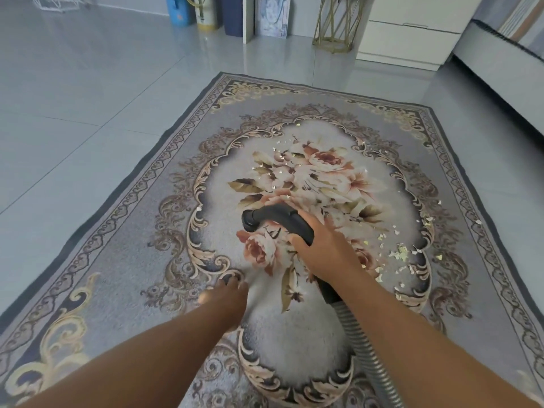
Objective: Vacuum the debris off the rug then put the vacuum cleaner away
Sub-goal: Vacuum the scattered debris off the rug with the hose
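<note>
The black vacuum hose handle (279,214) is over the centre of the floral rug (117,275), gripped by the right hand (323,248). Pale debris (397,254) lies at its three o'clock. At seven o'clock, the left hand (226,295) rests straight fingers on the rug.

A home living room.
Floral rug (294,178) on glossy tile floor (88,98), white drawer cabinet (412,30), sofa edge (500,78).

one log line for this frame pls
right hand: grips hose handle | left hand: fingertips on rug | debris: scattered centre and right, not yet cleared
</note>
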`<state>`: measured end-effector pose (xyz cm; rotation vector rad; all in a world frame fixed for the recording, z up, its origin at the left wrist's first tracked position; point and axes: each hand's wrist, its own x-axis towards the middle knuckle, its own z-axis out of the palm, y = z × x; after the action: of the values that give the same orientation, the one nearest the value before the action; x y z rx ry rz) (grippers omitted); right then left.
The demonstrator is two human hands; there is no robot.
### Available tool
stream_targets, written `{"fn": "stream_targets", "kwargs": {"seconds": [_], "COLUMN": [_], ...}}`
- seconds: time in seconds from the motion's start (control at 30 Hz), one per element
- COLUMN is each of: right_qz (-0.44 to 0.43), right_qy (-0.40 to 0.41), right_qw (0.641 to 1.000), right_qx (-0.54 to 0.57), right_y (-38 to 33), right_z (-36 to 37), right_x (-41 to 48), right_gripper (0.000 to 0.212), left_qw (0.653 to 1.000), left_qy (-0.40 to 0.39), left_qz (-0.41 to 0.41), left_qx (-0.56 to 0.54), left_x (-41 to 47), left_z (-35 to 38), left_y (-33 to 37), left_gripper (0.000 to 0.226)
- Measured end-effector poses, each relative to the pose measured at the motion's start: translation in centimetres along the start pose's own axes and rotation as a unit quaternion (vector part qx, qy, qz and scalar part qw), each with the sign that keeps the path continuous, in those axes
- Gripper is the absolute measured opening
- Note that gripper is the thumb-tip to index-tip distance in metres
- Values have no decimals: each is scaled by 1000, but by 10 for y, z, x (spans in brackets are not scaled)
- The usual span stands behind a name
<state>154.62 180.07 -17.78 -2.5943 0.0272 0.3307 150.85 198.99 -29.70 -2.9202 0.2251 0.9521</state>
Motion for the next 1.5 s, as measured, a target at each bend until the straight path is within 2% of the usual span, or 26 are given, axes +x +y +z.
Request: {"fn": "stream_targets", "kwargs": {"seconds": [0.1, 0.2, 0.33, 0.43, 0.57, 0.7, 0.87, 1.1, 1.5], "right_qz": [-24, -36, -4, 7, -60, -83, -77, -90, 5], "right_qy": [1, 21, 15, 0, 8, 29, -17, 1, 17], "right_qw": [999, 998, 1000, 1000, 998, 996, 997, 993, 999], "right_qx": [-41, -35, -24, -15, 5, 6, -21, -78, -41], "right_y": [11, 2, -25, -26, -23, -72, -113, -79, 38], "right_z": [-4, -12, -3, 3, 13, 30, 57, 42, -27], "right_x": [-29, -15, 36, 33, -4, 27, 64, 37, -32], "right_gripper": [57, 57, 58, 59, 59, 56, 56, 49, 55], "left_qw": [1000, 999, 999, 999, 997, 997, 997, 997, 981], "left_qy": [1, -1, 4, 4, 2, 0, -10, -30, -38], "left_qz": [16, 34, 33, 37, 75, 78, 75, 73, 160], "left_qx": [10, 9, 11, 19, 7, -22, -15, 23, 100], "left_x": [0, 1, -1, -6, -3, 1, 4, 5, 14], "left_z": [-1, -4, -6, -4, -10, -20, -18, -23, -46], "left_y": [-3, -8, -7, -6, -18, -31, -39, -27, 57], "left_gripper": [74, 73, 74, 74, 72, 50, 47, 46, 40]}}
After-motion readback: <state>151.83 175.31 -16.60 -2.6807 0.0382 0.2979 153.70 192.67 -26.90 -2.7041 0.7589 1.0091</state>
